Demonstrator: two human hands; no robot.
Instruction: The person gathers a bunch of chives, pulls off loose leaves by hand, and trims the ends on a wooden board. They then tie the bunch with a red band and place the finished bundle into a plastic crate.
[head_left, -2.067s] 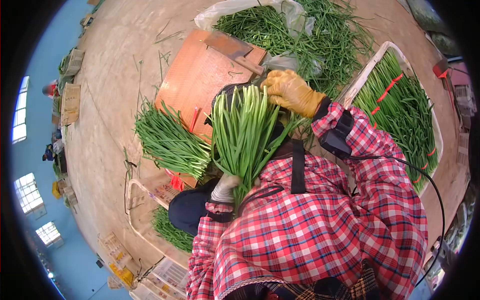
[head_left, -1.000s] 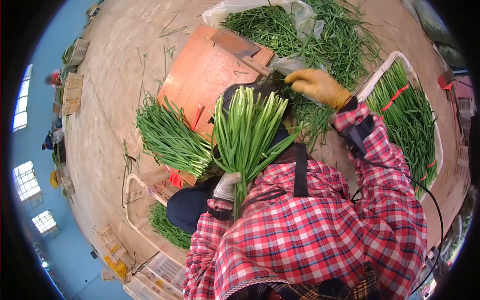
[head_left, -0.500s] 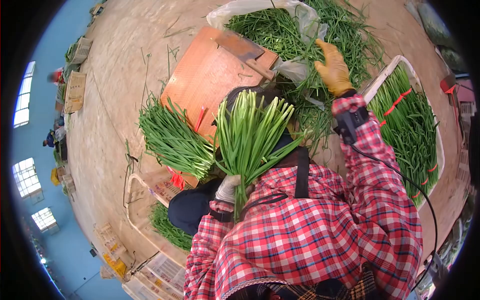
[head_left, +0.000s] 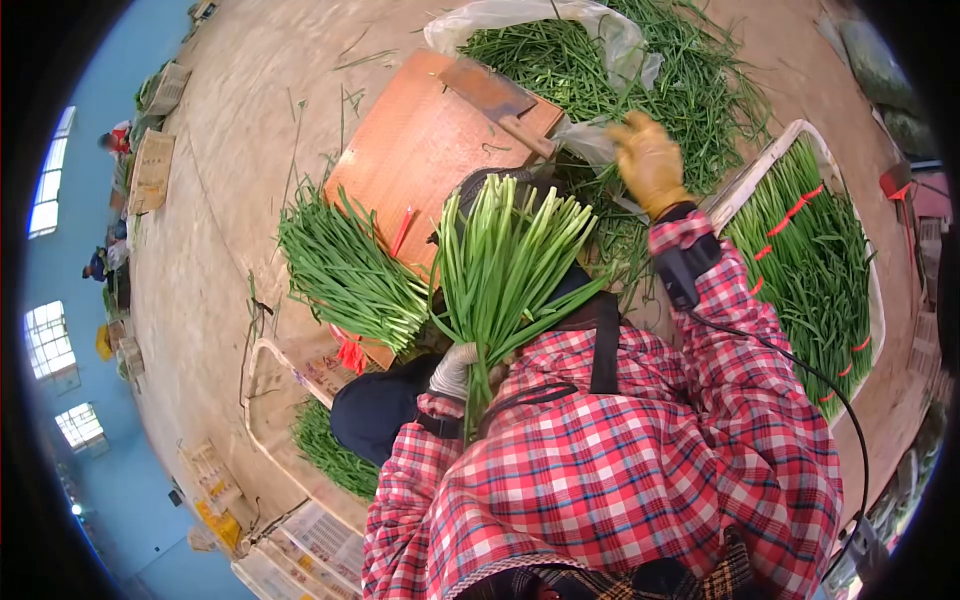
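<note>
My left hand (head_left: 455, 371), in a whitish glove, is wrapped round the lower part of a bunch of garlic chives (head_left: 510, 265). The bunch fans out upward, pale cut ends at the top, in front of my chest. My right hand (head_left: 648, 163), in a yellow glove, is raised at the right with loosely bent fingers apart and nothing visible in them. It is nearest to the loose pile of green leaves (head_left: 700, 110) and a clear plastic bag (head_left: 590, 140). Another bundle of chives (head_left: 350, 270) lies at the left, partly on the wooden board (head_left: 400, 150).
A cleaver (head_left: 490, 95) lies on the board, its wooden handle pointing toward my right hand. At the right, a crate (head_left: 875, 310) holds chives tied with red bands. Red ties (head_left: 349, 352) hang by the board's lower edge, above another crate (head_left: 262, 400) with greens.
My right hand has moved slightly down and left, and its fingers have bent more. My left hand still grips the chives in nearly the same place.
</note>
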